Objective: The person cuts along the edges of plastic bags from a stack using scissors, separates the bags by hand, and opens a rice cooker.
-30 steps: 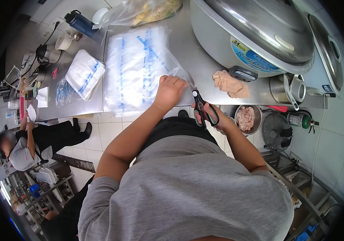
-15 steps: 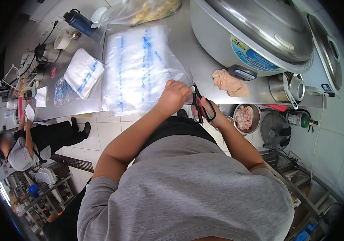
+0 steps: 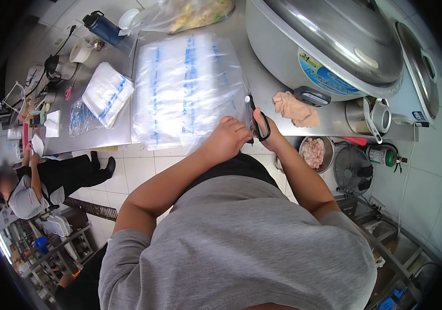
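A pair of black-handled scissors [image 3: 263, 128] is in my right hand [image 3: 272, 137], blades pointing away from me over the table's front edge. My left hand [image 3: 227, 140] is curled closed on the near right edge of the clear plastic bags [image 3: 179, 93], close beside the scissors. These bags lie flat in a stack, printed with blue lines of marks. The top sheet spreads loosely to the right, up to the blades. My left fingertips and the lower scissor handle are partly hidden.
A large rice cooker [image 3: 288, 57] stands at the back right, with a tan cloth [image 3: 296, 109] before it. Folded bags [image 3: 108, 95] lie left. A bowl of raw meat [image 3: 313, 153] sits below the table. Another person [image 3: 30, 191] stands at far left.
My left hand has moved slightly down toward me. The scissors have turned and their handles look closer together. The top plastic sheet now spreads further right.
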`<act>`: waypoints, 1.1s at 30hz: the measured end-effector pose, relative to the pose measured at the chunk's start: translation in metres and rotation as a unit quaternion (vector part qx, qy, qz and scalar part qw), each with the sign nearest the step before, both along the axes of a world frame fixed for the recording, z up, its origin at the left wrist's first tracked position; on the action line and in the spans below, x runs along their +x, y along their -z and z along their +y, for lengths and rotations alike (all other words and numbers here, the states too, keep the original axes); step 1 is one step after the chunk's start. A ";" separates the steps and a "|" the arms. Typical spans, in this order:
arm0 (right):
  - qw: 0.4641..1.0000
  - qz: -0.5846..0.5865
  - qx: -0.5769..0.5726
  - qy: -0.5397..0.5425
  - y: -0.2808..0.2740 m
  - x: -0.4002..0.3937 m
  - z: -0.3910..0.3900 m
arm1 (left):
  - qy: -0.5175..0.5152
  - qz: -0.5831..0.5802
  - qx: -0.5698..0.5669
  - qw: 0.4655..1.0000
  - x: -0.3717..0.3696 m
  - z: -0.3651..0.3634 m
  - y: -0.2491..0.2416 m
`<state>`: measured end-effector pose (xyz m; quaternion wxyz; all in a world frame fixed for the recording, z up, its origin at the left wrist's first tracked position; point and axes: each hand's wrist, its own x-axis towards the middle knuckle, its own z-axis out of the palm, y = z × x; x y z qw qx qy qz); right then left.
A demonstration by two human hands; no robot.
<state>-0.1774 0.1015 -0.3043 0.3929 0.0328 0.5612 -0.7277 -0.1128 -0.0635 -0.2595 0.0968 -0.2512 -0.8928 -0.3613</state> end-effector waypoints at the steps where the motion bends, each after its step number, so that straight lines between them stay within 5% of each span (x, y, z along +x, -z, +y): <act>1: 1.000 0.006 0.007 -0.001 0.003 -0.004 -0.002 | 0.002 -0.003 0.002 1.000 0.002 0.000 -0.002; 11: 0.988 0.140 0.068 0.017 0.027 -0.066 -0.037 | 0.017 -0.046 0.026 0.998 0.017 -0.006 -0.005; 20: 0.994 0.101 0.029 -0.027 0.007 -0.105 -0.082 | 0.001 -0.155 0.033 0.987 0.036 -0.041 -0.018; 26: 0.994 0.076 0.081 0.023 0.004 -0.131 -0.109 | 0.021 -0.334 0.051 0.941 0.045 -0.051 -0.023; 29: 0.977 0.170 0.120 0.044 0.011 -0.138 -0.115 | 0.006 -0.434 0.078 0.898 0.047 -0.075 -0.015; 32: 0.953 0.224 0.197 0.050 0.013 -0.137 -0.113 | -0.197 -0.377 0.238 0.873 0.042 -0.120 0.026; 33: 0.946 0.233 0.223 0.042 0.013 -0.134 -0.111 | -0.271 -0.332 0.111 0.897 0.036 -0.131 0.014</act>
